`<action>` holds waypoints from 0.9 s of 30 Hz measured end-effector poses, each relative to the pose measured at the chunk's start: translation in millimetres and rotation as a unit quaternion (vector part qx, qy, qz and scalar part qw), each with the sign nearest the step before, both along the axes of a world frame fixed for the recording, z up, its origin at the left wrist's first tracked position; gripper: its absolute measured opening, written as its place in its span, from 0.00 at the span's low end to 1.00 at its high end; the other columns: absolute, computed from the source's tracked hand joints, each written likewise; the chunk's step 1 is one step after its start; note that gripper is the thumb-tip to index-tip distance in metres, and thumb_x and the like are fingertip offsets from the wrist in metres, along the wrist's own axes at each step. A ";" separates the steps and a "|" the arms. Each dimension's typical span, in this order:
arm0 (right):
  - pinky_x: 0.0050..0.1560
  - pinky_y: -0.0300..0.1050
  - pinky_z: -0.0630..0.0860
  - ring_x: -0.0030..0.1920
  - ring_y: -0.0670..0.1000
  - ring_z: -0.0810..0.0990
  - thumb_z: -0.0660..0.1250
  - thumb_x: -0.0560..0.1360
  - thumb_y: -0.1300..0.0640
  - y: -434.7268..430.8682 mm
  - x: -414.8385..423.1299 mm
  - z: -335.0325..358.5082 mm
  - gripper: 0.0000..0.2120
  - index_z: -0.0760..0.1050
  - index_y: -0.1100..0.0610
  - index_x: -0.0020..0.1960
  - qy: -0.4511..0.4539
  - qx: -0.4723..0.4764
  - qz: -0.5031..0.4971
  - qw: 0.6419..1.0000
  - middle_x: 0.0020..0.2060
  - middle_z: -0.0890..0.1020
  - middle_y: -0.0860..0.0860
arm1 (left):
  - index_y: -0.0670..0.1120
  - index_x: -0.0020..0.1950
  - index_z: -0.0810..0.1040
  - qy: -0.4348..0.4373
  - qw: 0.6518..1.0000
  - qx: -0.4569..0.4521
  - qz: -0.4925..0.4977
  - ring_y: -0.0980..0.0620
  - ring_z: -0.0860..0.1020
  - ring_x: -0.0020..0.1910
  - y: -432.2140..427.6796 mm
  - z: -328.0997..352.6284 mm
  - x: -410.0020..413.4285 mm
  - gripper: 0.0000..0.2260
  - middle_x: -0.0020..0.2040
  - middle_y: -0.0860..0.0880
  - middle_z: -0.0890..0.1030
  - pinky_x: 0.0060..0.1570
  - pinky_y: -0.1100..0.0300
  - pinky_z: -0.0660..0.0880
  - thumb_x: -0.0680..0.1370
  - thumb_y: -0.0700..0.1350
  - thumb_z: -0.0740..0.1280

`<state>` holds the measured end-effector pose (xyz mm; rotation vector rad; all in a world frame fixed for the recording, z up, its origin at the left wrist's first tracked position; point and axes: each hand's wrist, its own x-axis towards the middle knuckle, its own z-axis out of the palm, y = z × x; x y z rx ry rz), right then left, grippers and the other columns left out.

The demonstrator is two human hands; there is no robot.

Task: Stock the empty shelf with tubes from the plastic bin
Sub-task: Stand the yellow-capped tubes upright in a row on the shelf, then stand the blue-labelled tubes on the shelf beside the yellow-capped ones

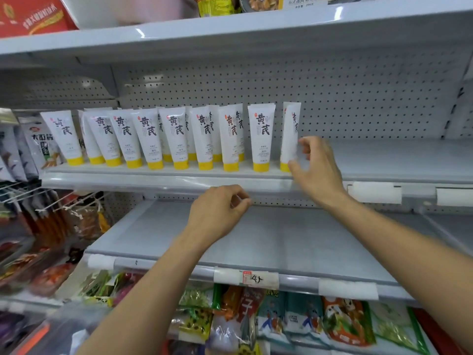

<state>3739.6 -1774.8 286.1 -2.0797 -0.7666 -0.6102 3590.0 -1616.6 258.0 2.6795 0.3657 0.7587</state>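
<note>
The grey shelf (389,160) carries a row of white tubes with yellow caps (176,139), standing cap-down on its left half. The left hand (217,211) hangs before the shelf edge, fingers loosely curled, holding nothing. The right hand (317,170) is half open at the rightmost tube (289,129); because of blur I cannot tell whether it grips the tube.
</note>
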 end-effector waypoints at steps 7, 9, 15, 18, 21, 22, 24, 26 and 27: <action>0.51 0.45 0.74 0.49 0.43 0.73 0.66 0.76 0.56 6.3 -63.4 -57.4 0.10 0.74 0.52 0.56 -0.060 -0.117 0.129 0.983 0.52 0.76 0.46 | 0.55 0.52 0.81 0.029 0.998 -0.042 0.021 0.56 0.79 0.44 4.3 -42.3 -40.3 0.08 0.44 0.57 0.82 0.45 0.58 0.77 0.78 0.54 0.65; 0.50 0.45 0.74 0.48 0.44 0.74 0.66 0.76 0.54 26.1 -79.1 -79.4 0.09 0.73 0.51 0.56 -0.037 -0.147 0.161 0.975 0.50 0.75 0.44 | 0.55 0.52 0.81 0.049 0.996 -0.067 0.034 0.56 0.79 0.44 18.8 -61.9 -57.7 0.08 0.43 0.57 0.82 0.46 0.57 0.77 0.78 0.54 0.65; 0.48 0.42 0.73 0.47 0.43 0.74 0.65 0.77 0.52 123.1 -125.5 -141.1 0.08 0.73 0.49 0.56 0.052 -0.250 0.277 0.926 0.50 0.74 0.42 | 0.54 0.48 0.82 0.122 0.976 -0.148 0.098 0.52 0.80 0.41 106.8 -136.3 -123.9 0.06 0.38 0.55 0.81 0.42 0.56 0.77 0.76 0.53 0.67; 0.51 0.46 0.76 0.49 0.45 0.76 0.66 0.76 0.53 197.7 -152.1 -178.7 0.08 0.75 0.50 0.55 0.115 -0.279 0.329 0.895 0.50 0.77 0.44 | 0.52 0.47 0.82 0.164 0.953 -0.209 0.143 0.51 0.80 0.43 171.9 -181.6 -165.1 0.05 0.41 0.52 0.83 0.43 0.56 0.76 0.76 0.51 0.67; 0.49 0.43 0.75 0.47 0.45 0.77 0.66 0.74 0.56 276.0 -181.3 -223.6 0.09 0.76 0.51 0.54 0.189 -0.307 0.366 0.858 0.48 0.79 0.45 | 0.51 0.47 0.82 0.179 0.916 -0.285 0.217 0.52 0.81 0.42 246.3 -227.8 -210.1 0.05 0.41 0.51 0.83 0.46 0.55 0.77 0.77 0.49 0.66; 0.48 0.44 0.76 0.46 0.46 0.77 0.66 0.74 0.56 300.8 -189.7 -240.9 0.08 0.76 0.52 0.53 0.213 -0.317 0.375 0.845 0.47 0.80 0.46 | 0.50 0.46 0.82 0.180 0.900 -0.316 0.243 0.50 0.81 0.41 270.3 -244.2 -224.3 0.06 0.40 0.50 0.84 0.46 0.55 0.77 0.77 0.47 0.66; 0.49 0.44 0.76 0.46 0.47 0.78 0.66 0.74 0.57 347.5 -203.4 -279.2 0.08 0.77 0.54 0.53 0.267 -0.337 0.386 0.816 0.46 0.80 0.48 | 0.48 0.43 0.81 0.175 0.861 -0.382 0.286 0.48 0.81 0.38 316.0 -278.6 -247.2 0.07 0.39 0.48 0.83 0.45 0.55 0.77 0.78 0.44 0.64; 0.50 0.46 0.76 0.46 0.48 0.79 0.66 0.74 0.57 388.2 -213.6 -319.4 0.07 0.76 0.54 0.51 0.308 -0.363 0.388 0.789 0.45 0.80 0.48 | 0.48 0.38 0.79 0.167 0.814 -0.451 0.326 0.47 0.78 0.33 357.2 -319.0 -261.8 0.09 0.37 0.46 0.82 0.39 0.57 0.75 0.78 0.41 0.64; 0.50 0.48 0.77 0.45 0.48 0.79 0.66 0.74 0.56 406.5 -218.0 -341.9 0.05 0.76 0.53 0.50 0.322 -0.378 0.388 0.776 0.44 0.80 0.47 | 0.48 0.37 0.78 0.167 0.787 -0.486 0.342 0.47 0.76 0.31 374.8 -340.5 -266.5 0.10 0.38 0.44 0.81 0.37 0.59 0.72 0.78 0.40 0.65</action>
